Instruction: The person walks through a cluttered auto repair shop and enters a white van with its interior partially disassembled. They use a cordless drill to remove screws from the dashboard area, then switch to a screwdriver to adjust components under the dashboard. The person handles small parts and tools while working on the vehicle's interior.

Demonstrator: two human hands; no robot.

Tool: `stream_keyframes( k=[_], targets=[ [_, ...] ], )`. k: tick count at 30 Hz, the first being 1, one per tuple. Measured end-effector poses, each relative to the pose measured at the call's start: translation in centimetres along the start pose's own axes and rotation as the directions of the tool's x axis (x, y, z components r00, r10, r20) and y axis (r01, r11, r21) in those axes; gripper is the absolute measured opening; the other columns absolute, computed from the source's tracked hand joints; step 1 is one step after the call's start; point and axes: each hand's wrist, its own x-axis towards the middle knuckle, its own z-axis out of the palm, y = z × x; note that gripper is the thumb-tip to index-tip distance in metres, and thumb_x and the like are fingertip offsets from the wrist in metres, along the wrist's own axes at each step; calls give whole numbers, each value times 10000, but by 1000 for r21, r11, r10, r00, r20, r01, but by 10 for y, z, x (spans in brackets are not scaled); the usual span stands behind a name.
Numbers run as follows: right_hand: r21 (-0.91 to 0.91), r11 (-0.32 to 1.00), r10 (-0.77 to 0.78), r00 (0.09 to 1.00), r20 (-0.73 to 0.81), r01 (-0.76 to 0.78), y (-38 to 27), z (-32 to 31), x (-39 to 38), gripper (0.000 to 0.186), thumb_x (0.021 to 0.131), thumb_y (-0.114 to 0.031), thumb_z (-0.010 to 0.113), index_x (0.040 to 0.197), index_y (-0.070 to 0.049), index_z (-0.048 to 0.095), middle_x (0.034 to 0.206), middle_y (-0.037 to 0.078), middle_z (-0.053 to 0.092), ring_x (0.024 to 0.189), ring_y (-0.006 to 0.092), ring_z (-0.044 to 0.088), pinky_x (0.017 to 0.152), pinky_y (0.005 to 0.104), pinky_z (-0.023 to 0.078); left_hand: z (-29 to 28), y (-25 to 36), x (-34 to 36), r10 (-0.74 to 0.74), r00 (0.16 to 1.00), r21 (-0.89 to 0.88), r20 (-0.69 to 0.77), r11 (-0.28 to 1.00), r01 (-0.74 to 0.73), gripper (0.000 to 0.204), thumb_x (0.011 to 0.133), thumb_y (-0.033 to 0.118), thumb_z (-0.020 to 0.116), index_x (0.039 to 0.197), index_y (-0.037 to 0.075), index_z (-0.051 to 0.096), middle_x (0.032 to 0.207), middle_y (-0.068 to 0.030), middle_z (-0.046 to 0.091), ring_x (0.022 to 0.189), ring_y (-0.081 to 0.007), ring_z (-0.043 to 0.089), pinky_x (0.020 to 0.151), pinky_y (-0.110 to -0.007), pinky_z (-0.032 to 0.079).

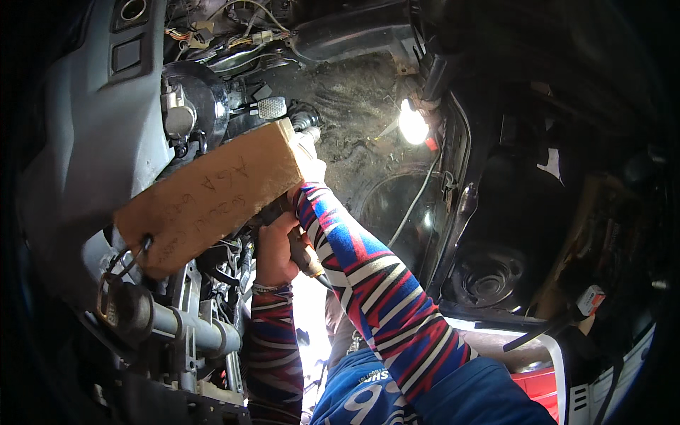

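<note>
My left hand (275, 249) is closed around a brown-bodied tool (306, 256) with a black cord trailing from its lower end. The tool's front part is hidden, so its exact kind does not show. Further up, my right hand (313, 167) reaches past the edge of a brown cardboard tag (209, 195). Its fingers look closed, but the tag covers part of them and I cannot make out what they grip. Just beyond them is a black rubber boot (304, 115) on the floor panel. The tag hangs by a wire loop (146, 243) in front of the work area.
A pedal (272, 108) stands left of the boot. A lit lamp (414, 124) shines at the right, its cable (418, 202) running downward. The grey dashboard (95, 120) lines the left, above a bare metal steering column (170, 322). Loose wiring (248, 42) hangs at the top.
</note>
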Motion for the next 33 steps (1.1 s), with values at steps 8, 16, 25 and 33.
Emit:
stream_keyframes(
  k=[8, 16, 25, 33],
  targets=[
    [-175, 984, -48, 997, -53, 38, -19, 5, -15, 638, 759, -232, 810, 1288, -20, 524, 1028, 148, 682, 911, 254, 662, 813, 385, 530, 0, 3, 2, 31, 999, 83, 10, 996, -32, 174, 861, 159, 685, 731, 46, 665, 664, -46, 596, 590, -156, 586, 582, -324, 480],
    [-348, 927, -154, 988, -16, 139, -3, 4, 2, 381, 852, -296, 688, 1135, -43, 651, 1037, 162, 676, 957, 301, 677, 864, 362, 507, -3, -1, 8, 107, 992, 133, 62, 984, -114, 158, 862, 164, 679, 749, 54, 669, 670, -31, 589, 619, -149, 576, 613, -307, 454],
    [-411, 912, 13, 1000, 25, -2, 2, 1, 16, 261, 938, -336, 570, 1099, -196, 721, 1179, 139, 638, 1139, 298, 643, 953, 382, 478, -18, 2, 8, 543, 699, 568, 466, 422, -707, 149, 849, 139, 631, 945, 36, 679, 798, -83, 634, 789, -195, 631, 732, -307, 482],
    [-495, 864, -77, 995, 58, 96, 10, -2, 21, 255, 934, -281, 558, 1131, -219, 708, 1205, 142, 628, 1172, 306, 628, 957, 399, 485, -5, -1, 13, 178, 979, 141, 99, 971, -191, 141, 868, 152, 679, 761, 61, 670, 676, -19, 596, 570, -146, 561, 582, -301, 449]
  ],
)
